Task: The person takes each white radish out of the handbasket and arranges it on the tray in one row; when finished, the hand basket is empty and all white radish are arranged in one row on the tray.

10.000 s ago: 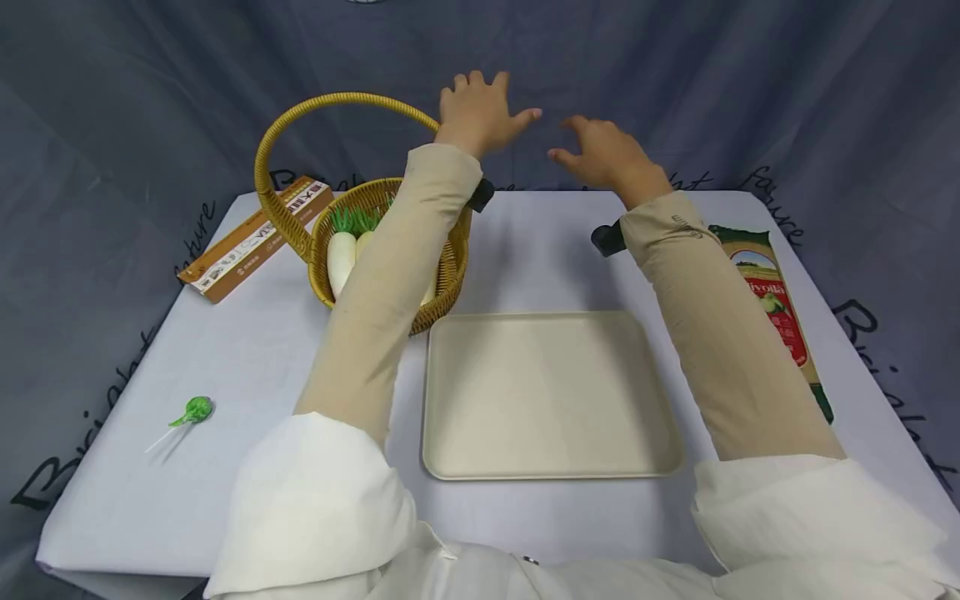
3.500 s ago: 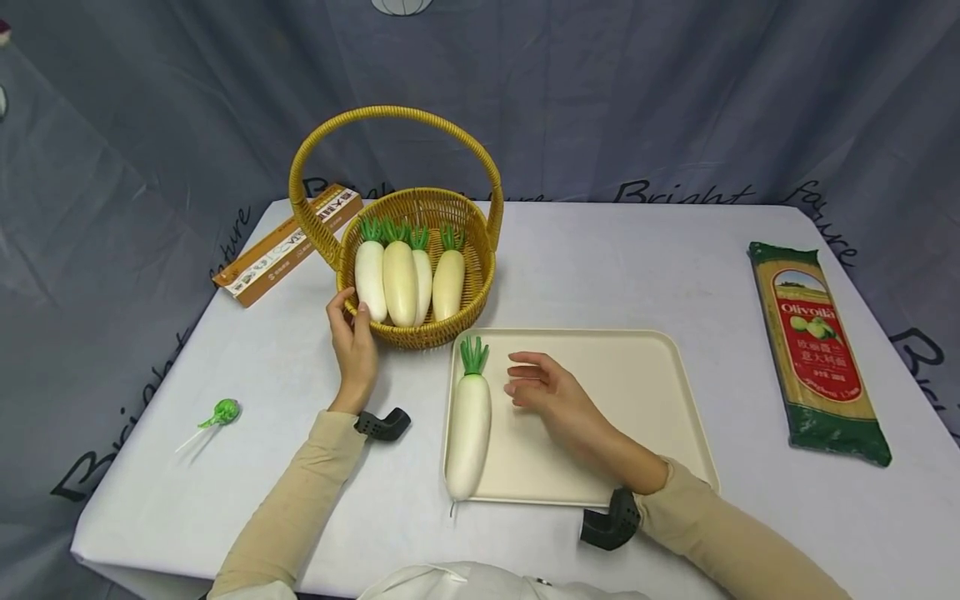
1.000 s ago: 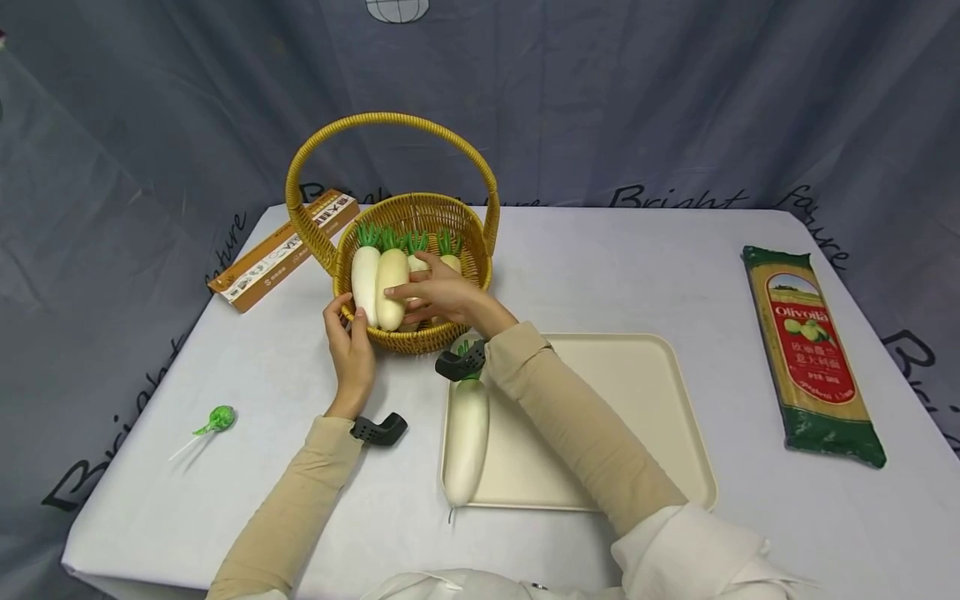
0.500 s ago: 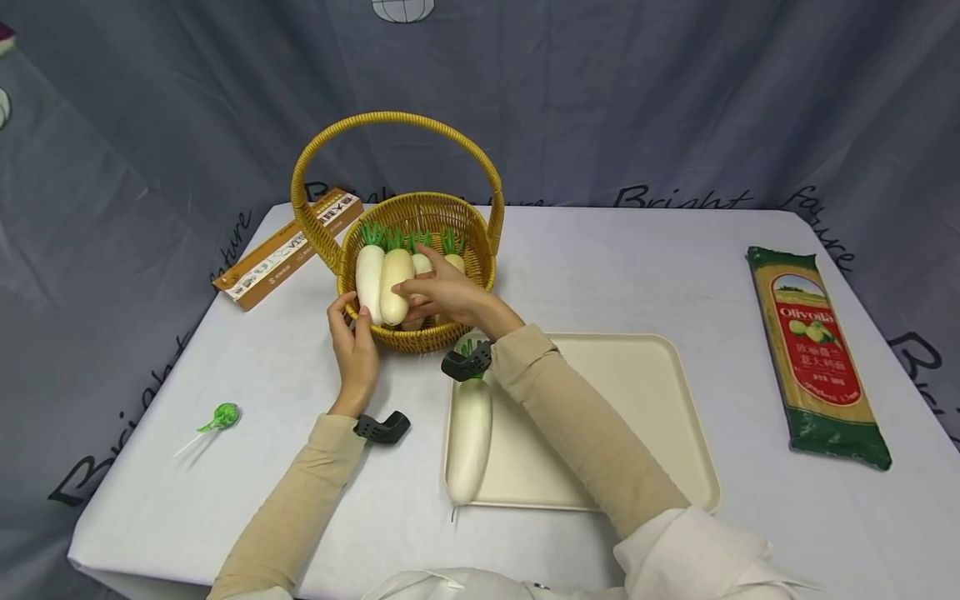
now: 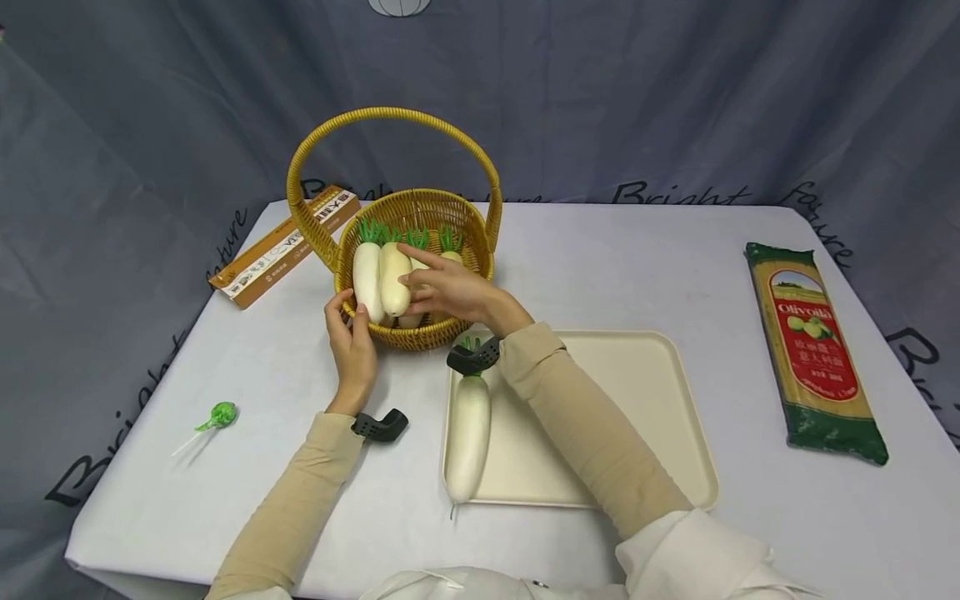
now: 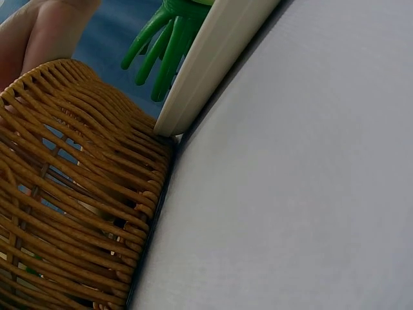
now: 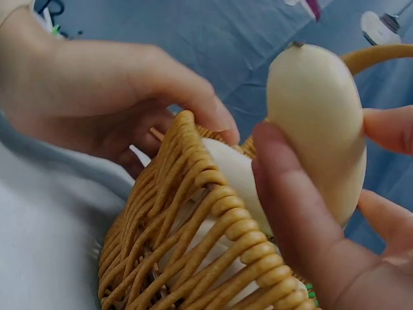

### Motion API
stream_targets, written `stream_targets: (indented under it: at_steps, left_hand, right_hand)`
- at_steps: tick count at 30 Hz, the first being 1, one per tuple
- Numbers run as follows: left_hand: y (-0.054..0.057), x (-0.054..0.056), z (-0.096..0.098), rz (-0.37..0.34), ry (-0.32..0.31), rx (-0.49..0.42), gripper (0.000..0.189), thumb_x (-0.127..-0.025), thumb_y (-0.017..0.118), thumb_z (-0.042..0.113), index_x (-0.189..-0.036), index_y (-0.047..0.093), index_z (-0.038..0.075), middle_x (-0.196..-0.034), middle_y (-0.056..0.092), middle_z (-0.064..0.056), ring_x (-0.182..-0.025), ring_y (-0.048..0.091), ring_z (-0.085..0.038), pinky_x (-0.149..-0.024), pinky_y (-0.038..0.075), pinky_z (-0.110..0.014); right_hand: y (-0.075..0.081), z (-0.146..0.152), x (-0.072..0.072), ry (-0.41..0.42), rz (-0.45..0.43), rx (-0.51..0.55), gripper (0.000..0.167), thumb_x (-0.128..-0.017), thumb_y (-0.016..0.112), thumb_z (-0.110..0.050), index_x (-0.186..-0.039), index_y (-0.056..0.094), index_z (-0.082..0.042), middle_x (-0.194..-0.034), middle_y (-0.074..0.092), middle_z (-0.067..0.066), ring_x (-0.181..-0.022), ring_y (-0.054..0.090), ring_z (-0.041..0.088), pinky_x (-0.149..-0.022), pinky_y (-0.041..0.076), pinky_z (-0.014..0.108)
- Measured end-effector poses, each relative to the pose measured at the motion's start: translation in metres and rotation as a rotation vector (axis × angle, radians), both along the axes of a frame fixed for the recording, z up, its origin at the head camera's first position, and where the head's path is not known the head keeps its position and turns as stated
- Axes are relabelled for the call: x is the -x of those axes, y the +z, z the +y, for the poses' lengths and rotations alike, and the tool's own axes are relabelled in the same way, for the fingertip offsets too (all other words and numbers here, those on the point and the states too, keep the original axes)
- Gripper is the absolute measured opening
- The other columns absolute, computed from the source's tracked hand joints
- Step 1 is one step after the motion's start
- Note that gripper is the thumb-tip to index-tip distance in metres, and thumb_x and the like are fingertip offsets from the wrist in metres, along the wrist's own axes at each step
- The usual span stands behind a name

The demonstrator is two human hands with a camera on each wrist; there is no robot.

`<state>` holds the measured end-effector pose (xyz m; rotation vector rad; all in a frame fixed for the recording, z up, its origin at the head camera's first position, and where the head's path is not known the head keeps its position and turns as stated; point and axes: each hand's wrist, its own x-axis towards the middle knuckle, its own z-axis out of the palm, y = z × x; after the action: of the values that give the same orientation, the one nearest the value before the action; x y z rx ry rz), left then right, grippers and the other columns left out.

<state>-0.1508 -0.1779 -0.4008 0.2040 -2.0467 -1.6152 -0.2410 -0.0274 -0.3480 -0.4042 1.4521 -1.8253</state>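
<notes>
At its front left, the wicker basket point(image 5: 423, 337) is held by my left hand point(image 5: 352, 354), the thumb over the rim and the fingers outside. My right hand point(image 5: 461, 292) reaches over the basket's right side and pinches a pale yellow radish point(image 5: 394, 279) between thumb and fingers. In the right wrist view this radish point(image 7: 316, 123) stands tilted, its tail end raised above the rim. A whiter radish point(image 5: 367, 279) lies beside it in the basket, and others are partly hidden behind my right hand. Another white radish point(image 5: 468, 442) rests on the left of the beige tray point(image 5: 637, 400).
A long brown box point(image 5: 285, 250) lies behind the basket at the left. A green lollipop point(image 5: 221, 414) is at the table's left side. A pack of spaghetti point(image 5: 817, 354) lies at the right. The basket's tall handle point(image 5: 393, 114) arches over its opening.
Both hands came from the far side; a radish now lies on the tray and my left hand holds the basket. My right hand reached in, gripped the pale yellow radish and raised its lower end.
</notes>
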Motion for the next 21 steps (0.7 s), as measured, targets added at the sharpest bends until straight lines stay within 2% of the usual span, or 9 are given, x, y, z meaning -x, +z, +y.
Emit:
stream_targets:
  at_steps: [3,6,8,16,21]
  left_hand:
    - [-0.001,0.001,-0.002,-0.003,-0.002,-0.007,0.036,-0.095,0.037,0.012,-0.127,0.035,-0.002,-0.135,0.035,-0.017,-0.126,0.034,-0.023,-0.103,0.028,-0.04]
    - [0.012,-0.005,0.004,0.001,-0.019,-0.017,0.036,-0.094,0.036,0.008,-0.127,0.033,-0.007,-0.135,0.034,-0.022,-0.126,0.033,-0.029,-0.102,0.028,-0.044]
    - [0.015,-0.007,0.006,0.005,-0.021,-0.013,0.036,-0.094,0.036,0.006,-0.127,0.033,-0.008,-0.135,0.033,-0.024,-0.127,0.032,-0.03,-0.103,0.027,-0.045]
    - [0.015,-0.008,0.007,0.007,-0.017,-0.01,0.036,-0.094,0.036,0.007,-0.126,0.033,-0.009,-0.134,0.033,-0.024,-0.127,0.032,-0.029,-0.105,0.026,-0.044]
    - [0.016,-0.008,0.006,0.008,-0.019,-0.009,0.036,-0.094,0.036,0.008,-0.127,0.033,-0.008,-0.134,0.033,-0.023,-0.124,0.034,-0.029,-0.102,0.028,-0.042]
  right_hand:
    - [0.002,0.003,-0.001,0.005,-0.021,0.054,0.057,-0.093,0.043,-0.009,-0.142,0.026,-0.03,-0.137,0.036,0.01,-0.097,0.056,0.025,-0.077,0.05,0.029]
    - [0.003,0.007,-0.003,0.018,-0.023,0.105,0.057,-0.093,0.043,-0.008,-0.143,0.026,-0.03,-0.142,0.031,0.01,-0.1,0.055,0.025,-0.08,0.049,0.032]
    - [0.003,0.01,-0.004,0.029,-0.019,0.136,0.058,-0.093,0.043,-0.007,-0.143,0.026,-0.03,-0.144,0.028,0.01,-0.101,0.055,0.025,-0.084,0.048,0.035]
    - [0.003,0.025,-0.015,0.02,-0.057,0.24,0.062,-0.091,0.044,-0.005,-0.139,0.028,-0.04,-0.146,0.026,0.01,-0.119,0.047,0.031,-0.097,0.04,0.045]
    - [0.009,0.032,-0.023,0.009,-0.012,0.236,0.062,-0.091,0.044,-0.004,-0.14,0.027,-0.039,-0.143,0.028,0.014,-0.109,0.052,0.025,-0.09,0.045,0.039]
